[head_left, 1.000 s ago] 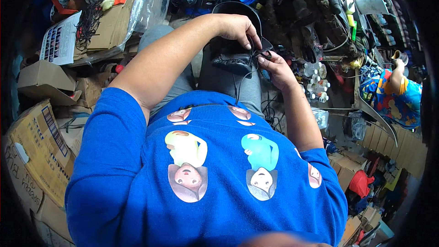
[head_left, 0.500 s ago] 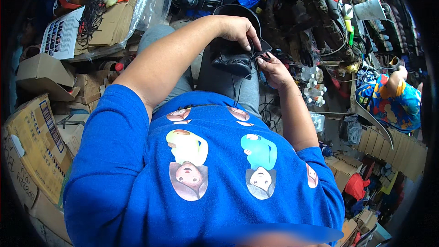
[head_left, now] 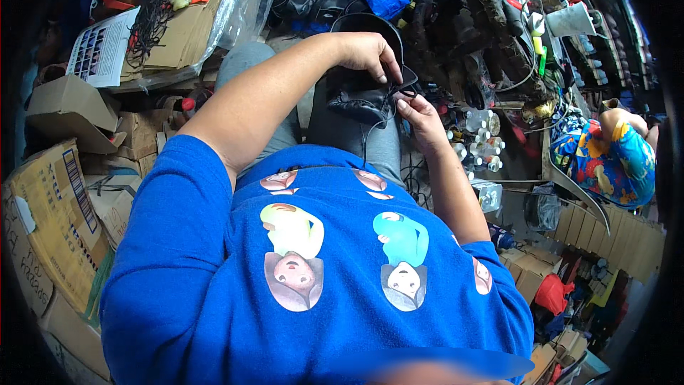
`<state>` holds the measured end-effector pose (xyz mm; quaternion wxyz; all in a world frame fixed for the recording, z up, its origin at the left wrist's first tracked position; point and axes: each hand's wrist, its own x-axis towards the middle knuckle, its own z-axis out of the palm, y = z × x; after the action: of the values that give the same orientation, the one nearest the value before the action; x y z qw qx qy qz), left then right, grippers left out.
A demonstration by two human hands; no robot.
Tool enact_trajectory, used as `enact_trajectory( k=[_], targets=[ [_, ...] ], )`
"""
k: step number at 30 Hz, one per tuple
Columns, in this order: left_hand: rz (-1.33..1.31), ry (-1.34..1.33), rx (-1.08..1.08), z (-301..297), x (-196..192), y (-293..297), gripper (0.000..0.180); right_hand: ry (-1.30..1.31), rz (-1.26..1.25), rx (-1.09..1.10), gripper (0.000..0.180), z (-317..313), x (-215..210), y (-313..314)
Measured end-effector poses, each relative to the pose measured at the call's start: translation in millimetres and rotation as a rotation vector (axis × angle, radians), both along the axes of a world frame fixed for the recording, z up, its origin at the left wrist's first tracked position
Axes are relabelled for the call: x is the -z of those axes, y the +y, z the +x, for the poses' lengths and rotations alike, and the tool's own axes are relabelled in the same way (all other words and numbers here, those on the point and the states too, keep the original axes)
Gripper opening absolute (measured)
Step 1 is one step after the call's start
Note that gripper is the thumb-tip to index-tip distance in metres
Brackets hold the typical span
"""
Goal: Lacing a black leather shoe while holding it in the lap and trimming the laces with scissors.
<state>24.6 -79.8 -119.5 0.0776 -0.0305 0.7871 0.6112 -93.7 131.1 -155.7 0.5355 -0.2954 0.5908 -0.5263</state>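
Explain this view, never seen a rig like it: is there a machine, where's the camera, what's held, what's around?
No machine: these are a person's two bare hands. The picture comes from the left of two fisheye cameras worn on the head, looking down, so straight edges bend near the rim. There's no worktable under the hands; a black shoe sits over the lap. The left hand reaches to it from above, its grip unclear, while the right hand pinches a black lace. Around them are an open cardboard box, bottles and another person in multicoloured clothing.
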Motion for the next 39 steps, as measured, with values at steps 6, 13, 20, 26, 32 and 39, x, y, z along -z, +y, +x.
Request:
enact_trajectory(
  k=[6,13,20,26,32,39],
  targets=[
    [-0.160,-0.032,0.025,-6,-15,3,0.027,0.082,-0.050,0.030,0.022,3,-2,-9],
    [-0.766,0.289,-0.392,35,-21,37,0.015,0.368,-0.004,0.095,0.012,-6,-11,4],
    [-0.817,0.334,-0.408,43,-7,49,0.014,0.672,-0.046,-0.036,0.029,0,-4,-23],
    [-0.969,0.341,-0.285,48,-8,42,0.007,0.802,-0.328,-0.048,0.079,14,-19,-38],
    [-1.148,0.383,-0.204,81,-10,19,0.006,0.857,-0.183,-0.103,0.078,16,-12,-49],
    [-0.370,-0.088,-0.632,140,-46,-36,0.006,0.754,-0.145,-0.135,0.082,9,-2,-49]
  ],
)
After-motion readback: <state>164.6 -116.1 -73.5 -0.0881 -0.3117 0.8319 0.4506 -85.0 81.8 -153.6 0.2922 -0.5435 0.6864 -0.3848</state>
